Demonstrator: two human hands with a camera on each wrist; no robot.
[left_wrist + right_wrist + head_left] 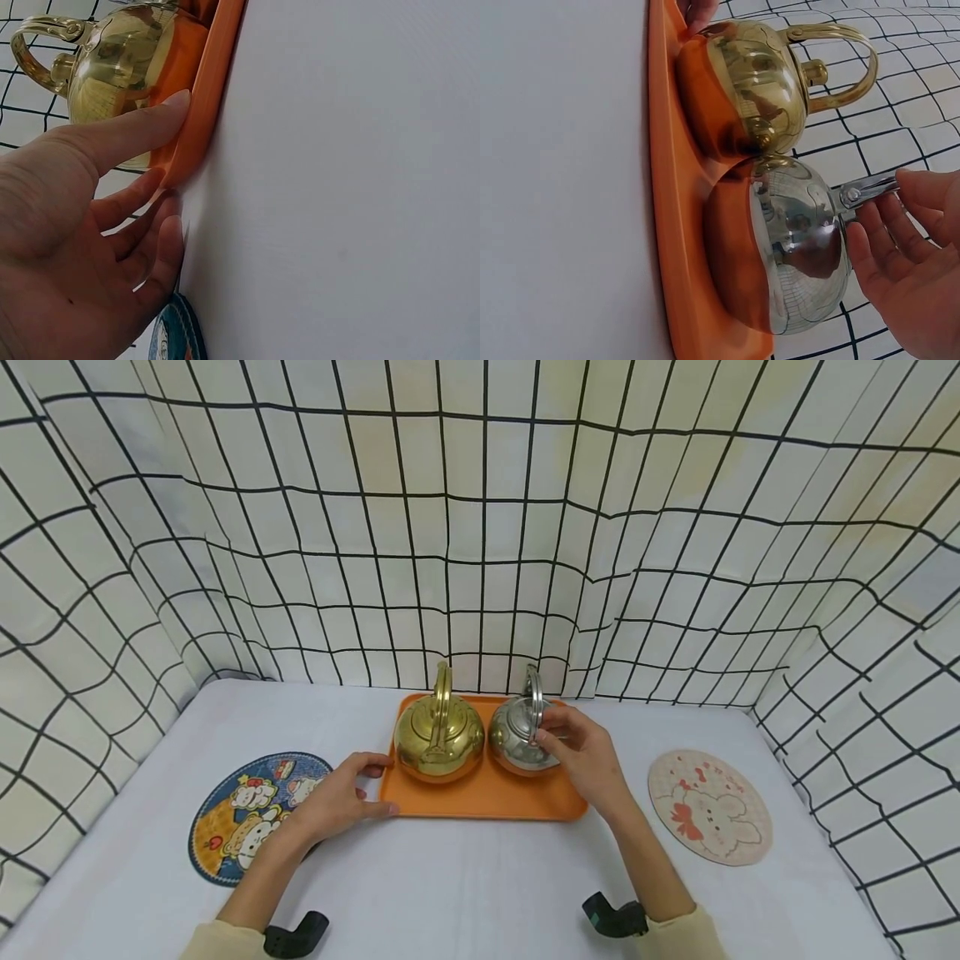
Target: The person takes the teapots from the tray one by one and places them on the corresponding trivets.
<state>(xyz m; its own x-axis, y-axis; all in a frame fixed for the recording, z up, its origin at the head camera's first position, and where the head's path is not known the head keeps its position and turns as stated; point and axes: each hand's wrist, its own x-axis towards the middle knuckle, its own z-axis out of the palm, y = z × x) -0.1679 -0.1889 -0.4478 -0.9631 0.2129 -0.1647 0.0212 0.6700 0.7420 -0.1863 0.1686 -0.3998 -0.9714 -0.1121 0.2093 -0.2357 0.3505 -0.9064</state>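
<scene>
On an orange tray (468,810) stand two shiny round teapots with upright loop handles. The gold teapot (435,739) is on the left side, the silver teapot (516,739) to its right, and their bodies nearly meet. My left hand (337,802) grips the tray's left front corner. In the left wrist view its thumb (161,124) lies at the rim while the other fingers curl round the outside. My right hand (585,756) pinches the handle (870,189) of the silver teapot between thumb and fingers. The teapot sits upright on the tray.
A blue round placemat (255,814) with cartoon animals lies at the left, partly under my left forearm in the head view. A pink rabbit placemat (712,806) is at the right. Black grid netting (483,560) over white cloth encloses the back and sides of the white table (465,893).
</scene>
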